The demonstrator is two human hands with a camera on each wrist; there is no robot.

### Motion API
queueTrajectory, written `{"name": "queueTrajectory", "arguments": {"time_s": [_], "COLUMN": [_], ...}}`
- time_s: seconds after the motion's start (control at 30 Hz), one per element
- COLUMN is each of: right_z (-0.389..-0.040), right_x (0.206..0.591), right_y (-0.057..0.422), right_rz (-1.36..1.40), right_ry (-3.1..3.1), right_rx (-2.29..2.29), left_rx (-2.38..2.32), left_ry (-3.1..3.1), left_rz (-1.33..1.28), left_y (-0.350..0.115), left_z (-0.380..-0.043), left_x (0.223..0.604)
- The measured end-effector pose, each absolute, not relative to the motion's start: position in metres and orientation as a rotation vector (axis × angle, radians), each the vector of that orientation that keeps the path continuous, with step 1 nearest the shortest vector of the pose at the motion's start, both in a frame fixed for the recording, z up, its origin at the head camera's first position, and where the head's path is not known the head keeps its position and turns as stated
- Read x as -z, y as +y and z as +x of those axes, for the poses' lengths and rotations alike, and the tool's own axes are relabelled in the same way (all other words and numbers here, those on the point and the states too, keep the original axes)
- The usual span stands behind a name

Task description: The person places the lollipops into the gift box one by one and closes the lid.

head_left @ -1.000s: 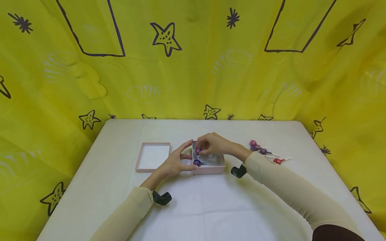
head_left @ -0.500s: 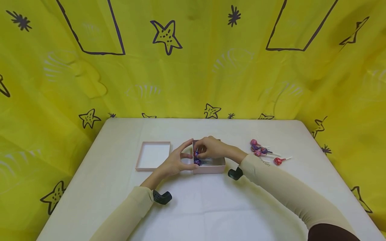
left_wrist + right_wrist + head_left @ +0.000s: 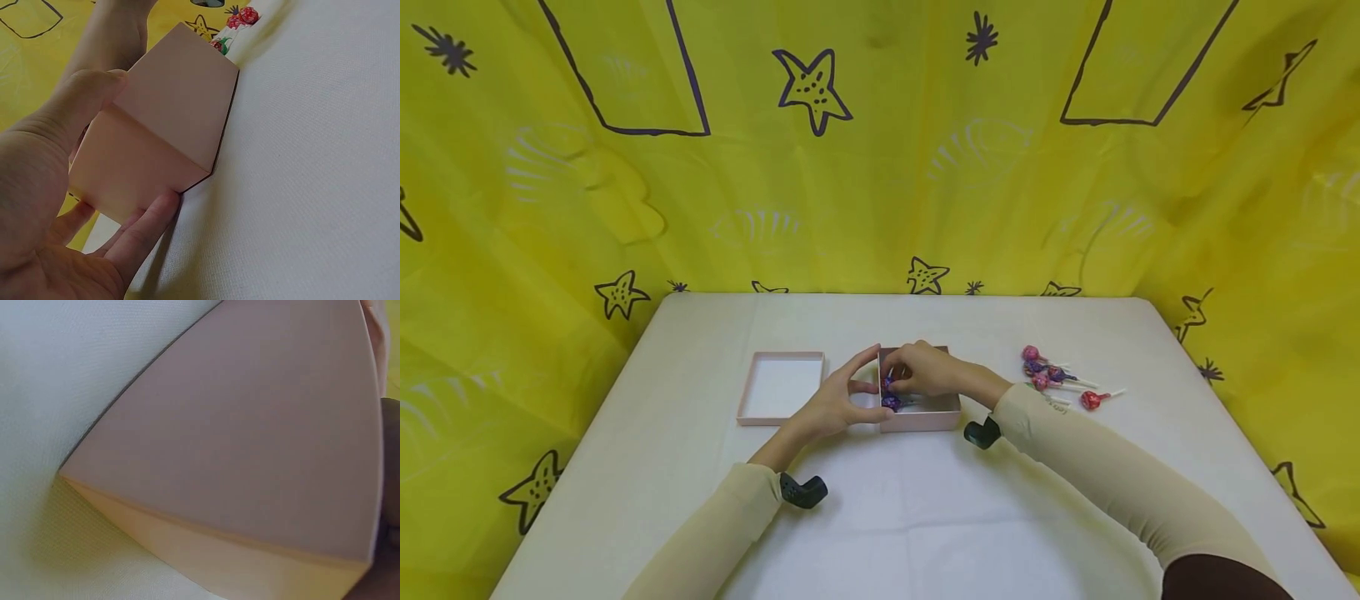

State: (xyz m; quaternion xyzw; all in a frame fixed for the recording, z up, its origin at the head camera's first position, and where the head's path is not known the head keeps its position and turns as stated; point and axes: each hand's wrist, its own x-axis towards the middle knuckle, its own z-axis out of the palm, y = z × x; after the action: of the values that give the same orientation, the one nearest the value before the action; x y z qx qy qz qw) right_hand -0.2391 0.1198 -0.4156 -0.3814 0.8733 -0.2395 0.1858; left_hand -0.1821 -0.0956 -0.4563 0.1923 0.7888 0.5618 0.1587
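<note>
A pink open-topped box point(image 3: 920, 422) stands at mid-table. My left hand point(image 3: 829, 408) grips its left end, thumb at the near corner and fingers spread along the side; the left wrist view shows the thumb and fingers against the box walls point(image 3: 178, 94). Inside, my right hand point(image 3: 928, 369) reaches down at the left end and pinches a wrapped lollipop point(image 3: 887, 384), mostly hidden by its fingers. Nearer the front wall, a purple-wrapped lollipop point(image 3: 892, 402) lies in the box. In the right wrist view the box's outer wall point(image 3: 231, 437) hides most of that hand.
Left of the box lies a shallow pink-rimmed lid point(image 3: 780, 422), white inside. Several wrapped lollipops point(image 3: 1035, 367) are heaped to the right, with a red lollipop point(image 3: 1091, 401) a little apart. A yellow patterned curtain point(image 3: 865, 183) hangs behind the white table point(image 3: 880, 533).
My right hand has sunk lower into the box with the lollipop, beside the purple one. The left hand has kept its hold on the box.
</note>
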Motion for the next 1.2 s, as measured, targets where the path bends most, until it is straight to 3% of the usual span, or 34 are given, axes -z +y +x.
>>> {"name": "queueTrajectory", "arguments": {"time_s": [1.2], "right_z": [-0.232], "right_x": [0.403], "right_y": [0.127], "right_rz": [-1.090], "right_ry": [2.452], "right_rx": [0.642], "left_rx": [-1.610], "left_ry": [2.259], "left_rz": [0.552], "left_y": [-0.094], "left_z": [-0.182], "left_x": [0.457]}}
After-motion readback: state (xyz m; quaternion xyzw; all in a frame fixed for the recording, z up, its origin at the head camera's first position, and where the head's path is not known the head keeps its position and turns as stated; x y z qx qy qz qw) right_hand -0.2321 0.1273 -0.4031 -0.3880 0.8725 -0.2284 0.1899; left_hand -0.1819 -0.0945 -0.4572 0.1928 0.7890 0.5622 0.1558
